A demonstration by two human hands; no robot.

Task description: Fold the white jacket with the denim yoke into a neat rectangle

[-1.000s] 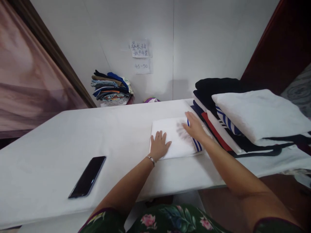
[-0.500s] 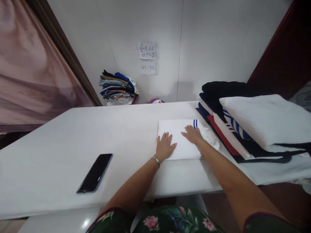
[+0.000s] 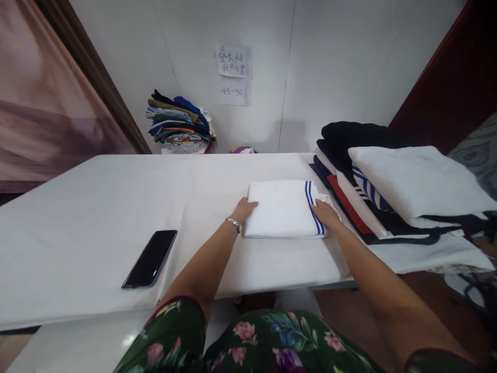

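A white garment (image 3: 277, 207) lies on the table, folded into a flat rectangle with two blue stripes near its right end. My left hand (image 3: 245, 210), with a silver bracelet at the wrist, grips its left edge. The thumb rests on top, and the other fingers are partly hidden at the edge. At the opposite end my right hand (image 3: 326, 213) holds the cloth beside the stripes, thumb on top and the remaining fingers mostly out of sight. A crumpled white bit of the same cloth shows just beyond the right hand.
On the right of the white table (image 3: 128, 194) stands a pile of folded clothes (image 3: 419, 178), close to my right arm. A black phone (image 3: 150, 259) lies left of my left forearm. Behind the far edge are another clothes stack (image 3: 180, 124) and paper notes (image 3: 235, 72) on the wall.
Both hands were flat on top of the white garment; now they have moved outward and grip its two ends. The blue stripes show in full. The camera view has shifted slightly.
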